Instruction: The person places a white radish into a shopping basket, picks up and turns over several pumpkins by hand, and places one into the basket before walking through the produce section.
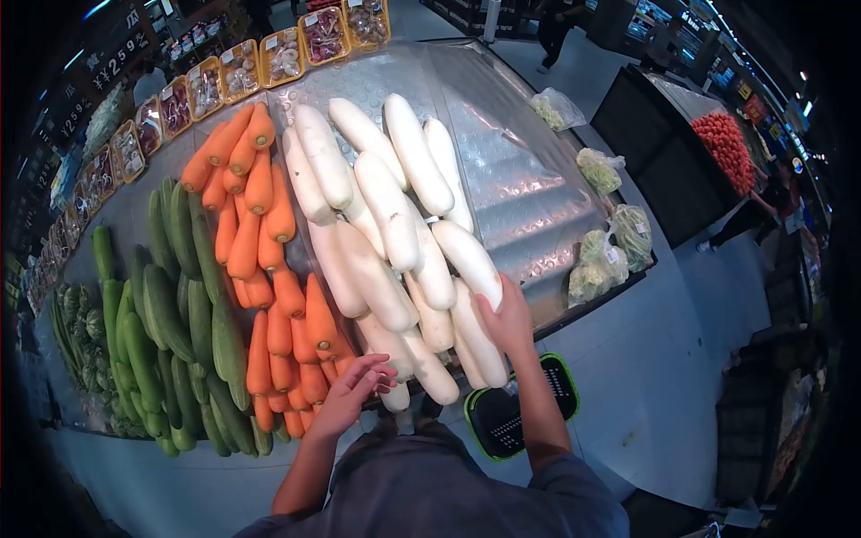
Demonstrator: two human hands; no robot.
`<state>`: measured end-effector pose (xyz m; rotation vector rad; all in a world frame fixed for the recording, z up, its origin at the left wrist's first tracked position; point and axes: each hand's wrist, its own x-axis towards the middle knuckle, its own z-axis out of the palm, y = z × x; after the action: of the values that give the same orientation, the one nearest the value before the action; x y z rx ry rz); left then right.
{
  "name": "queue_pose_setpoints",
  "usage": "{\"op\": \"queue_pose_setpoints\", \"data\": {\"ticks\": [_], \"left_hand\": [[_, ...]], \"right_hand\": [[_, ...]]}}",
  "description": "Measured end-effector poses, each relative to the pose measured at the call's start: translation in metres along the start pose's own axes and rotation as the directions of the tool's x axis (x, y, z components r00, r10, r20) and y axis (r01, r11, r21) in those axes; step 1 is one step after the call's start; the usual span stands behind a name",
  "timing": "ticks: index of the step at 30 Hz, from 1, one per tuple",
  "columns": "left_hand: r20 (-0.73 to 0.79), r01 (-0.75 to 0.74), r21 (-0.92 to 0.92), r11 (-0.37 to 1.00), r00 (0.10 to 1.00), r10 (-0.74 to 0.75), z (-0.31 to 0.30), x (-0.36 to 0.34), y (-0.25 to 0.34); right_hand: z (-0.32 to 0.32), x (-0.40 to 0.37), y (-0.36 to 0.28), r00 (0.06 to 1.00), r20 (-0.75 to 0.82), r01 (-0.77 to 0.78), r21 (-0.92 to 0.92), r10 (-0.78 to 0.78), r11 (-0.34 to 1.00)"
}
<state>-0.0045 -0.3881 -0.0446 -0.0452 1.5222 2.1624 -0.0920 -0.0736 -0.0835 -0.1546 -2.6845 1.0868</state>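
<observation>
My right hand (pixel 509 321) is wrapped round the near end of a white radish (pixel 467 260) on the right side of the white radish pile (pixel 386 300). The radish slants across others, and my palm hides its tip. My left hand (pixel 354 392) hovers near the front edge of the display, between the carrots (pixel 247 242) and the radishes. Its fingers are apart and slightly bent, with nothing in them.
Green cucumbers or gourds (pixel 166 314) lie left of the carrots. Packed trays (pixel 280 56) line the back edge. Bagged greens (pixel 599 267) sit along the right edge. A black basket with a green rim (pixel 496 423) stands on the floor below my right arm. Other people are farther off.
</observation>
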Motion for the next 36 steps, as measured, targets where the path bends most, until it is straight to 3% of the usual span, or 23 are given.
{"op": "queue_pose_setpoints", "data": {"ticks": [2,7,9,16,18,19,20,21,22,24,26,28,29,31,32,35,36], "left_hand": [[0.093,-0.028,0.125,0.992,0.996,0.016,0.001,0.003,-0.002],[0.145,-0.05,0.148,0.988,0.989,0.028,0.001,0.006,-0.006],[0.175,-0.059,0.153,0.986,0.984,0.032,-0.003,0.006,-0.009],[0.201,-0.015,0.136,0.991,0.979,-0.013,-0.01,0.005,-0.009],[0.251,0.004,0.116,0.993,0.967,-0.033,-0.009,0.01,-0.003],[0.252,-0.003,0.11,0.994,0.968,-0.025,-0.009,0.012,0.001],[0.241,0.12,0.083,0.989,0.961,-0.137,-0.006,0.014,0.01],[0.235,0.246,0.054,0.968,0.939,-0.251,-0.002,0.017,0.016],[0.237,0.248,0.044,0.968,0.938,-0.251,0.0,0.024,0.016],[0.309,0.129,0.045,0.991,0.941,-0.137,0.001,0.04,0.015],[0.345,-0.071,-0.038,0.997,0.935,0.08,0.005,0.055,0.016],[0.314,-0.14,-0.149,0.979,0.932,0.181,0.015,0.056,0.035],[0.319,-0.092,-0.237,0.967,0.933,0.167,0.019,0.049,0.053],[0.328,-0.092,-0.345,0.934,0.921,0.212,0.015,0.044,0.066],[0.311,-0.198,-0.153,0.968,0.92,0.237,0.004,0.037,0.072],[0.196,-0.28,-0.164,0.946,0.931,0.309,-0.006,0.011,0.075],[0.079,-0.287,-0.138,0.948,0.951,0.3,-0.01,0.002,0.079]], "right_hand": [[0.009,0.003,0.021,1.0,0.016,0.002,0.053,-0.003,0.999],[-0.003,0.004,0.011,0.995,0.09,-0.061,0.101,0.052,0.993],[-0.003,0.004,0.013,0.989,0.137,-0.085,0.205,0.057,0.975],[0.0,-0.004,0.004,0.991,0.098,-0.107,0.2,0.089,0.974],[-0.002,-0.011,-0.003,0.963,0.163,-0.27,0.552,0.215,0.789],[-0.007,-0.015,-0.005,0.964,0.162,-0.264,0.547,0.209,0.794],[-0.014,-0.024,-0.004,0.897,0.345,-0.441,0.743,0.276,0.504],[-0.022,-0.034,-0.008,0.803,0.532,-0.579,0.803,0.27,0.139],[-0.026,-0.048,-0.012,0.799,0.535,-0.584,0.798,0.274,0.146],[-0.035,-0.078,-0.035,0.811,0.572,-0.54,0.814,0.126,-0.216],[-0.04,-0.099,-0.045,0.795,0.602,-0.561,0.776,0.073,-0.289],[-0.042,-0.116,-0.061,0.672,0.656,-0.734,0.532,-0.343,-0.422],[-0.042,-0.121,-0.07,0.644,0.676,-0.763,0.532,-0.358,-0.368],[-0.042,-0.125,-0.082,0.48,0.708,-0.874,0.335,-0.518,-0.351],[-0.039,-0.124,-0.085,0.409,0.703,-0.911,0.28,-0.582,-0.302],[-0.049,-0.108,-0.117,0.425,0.72,-0.902,0.384,-0.548,-0.195],[-0.052,-0.109,-0.119,0.43,0.723,-0.901,0.383,-0.54,-0.203]]}}
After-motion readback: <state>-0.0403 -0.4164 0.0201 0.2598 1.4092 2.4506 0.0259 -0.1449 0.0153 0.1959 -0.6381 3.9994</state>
